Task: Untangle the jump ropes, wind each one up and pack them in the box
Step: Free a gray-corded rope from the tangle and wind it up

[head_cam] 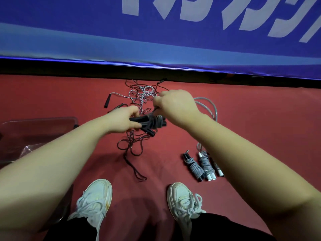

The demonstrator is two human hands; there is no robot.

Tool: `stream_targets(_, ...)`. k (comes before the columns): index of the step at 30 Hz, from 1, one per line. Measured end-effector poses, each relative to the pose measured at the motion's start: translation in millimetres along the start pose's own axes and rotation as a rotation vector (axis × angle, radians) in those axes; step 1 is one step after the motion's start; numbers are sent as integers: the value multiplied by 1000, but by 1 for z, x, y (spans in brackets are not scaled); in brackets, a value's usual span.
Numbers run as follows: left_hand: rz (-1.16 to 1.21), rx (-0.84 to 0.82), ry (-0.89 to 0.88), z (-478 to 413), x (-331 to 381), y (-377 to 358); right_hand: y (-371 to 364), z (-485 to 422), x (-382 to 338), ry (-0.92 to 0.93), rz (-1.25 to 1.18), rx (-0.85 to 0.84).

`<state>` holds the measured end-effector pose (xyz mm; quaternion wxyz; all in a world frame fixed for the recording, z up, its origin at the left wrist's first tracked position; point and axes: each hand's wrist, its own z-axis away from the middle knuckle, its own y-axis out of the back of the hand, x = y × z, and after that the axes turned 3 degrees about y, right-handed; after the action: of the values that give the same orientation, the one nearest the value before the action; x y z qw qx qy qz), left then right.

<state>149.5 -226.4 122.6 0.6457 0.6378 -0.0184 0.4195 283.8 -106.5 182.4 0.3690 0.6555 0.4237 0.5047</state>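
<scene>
**Above the red floor (pixel 260 122): black jump rope (pixel 153 121) in both hands**

Gripped the handles of the black jump rope in the left hand (pixel 126 121), with fingers curled round them. Pinched its cord above the bundle with the right hand (pixel 175 106), with fingers closed. Noted the tangled ropes (pixel 141 94) beyond the hands, the wound ropes (pixel 202 165) side by side at right, the clear box (pixel 52 120) at left.

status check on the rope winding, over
Left hand grips black handles. Right hand pinches the cord wound round them. Tangle beyond on floor, two wound ropes outside box.
</scene>
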Motion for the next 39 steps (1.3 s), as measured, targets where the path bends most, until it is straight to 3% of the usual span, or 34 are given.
stream_targets(5, -75, -181, -192, 15, 14, 10, -4, -3, 19, 44, -122, 7)
stream_targets(10, 249, -444, -208, 27, 18, 15, -18, 7, 28, 1, -409, -40)
stream_targets(13, 399, -481, -244, 33, 24, 21, -24, 9, 25, -85, -694, -164)
stream_targets(14, 480, -461, -256, 34, 26, 23, -23, 12, 26, -164, -848, -182)
stream_targets(15, 567, -431, -268, 35, 29, 26, -24, 13, 27, -196, -907, -159)
stream_targets(18, 804, -329, -279, 34, 39, 30, -34, 18, 17, -349, -995, -297)
stream_targets(21, 923, -202, -231, 30, 49, 28, -41, 21, 2, -405, -1092, -81)
stream_targets(24, 983, -60, -164, 25, 50, 24, -47, 17, -9, -428, -1199, -71)
stream_targets(27, 935, 55, -100, 17, 42, 19, -52, 17, -15, -336, -1099, -113)
stream_targets(31, 971, 294, -5, 1, 23, 21, -54, 22, -22, -303, -955, -290)
stream_targets(34, 819, 412, 93, -4, -1, 25, -56, 28, -20, -282, -922, -337)
stream_targets(39, 285, 398, 137, -7, -21, 11, -39, 21, -15, -210, -550, -272)
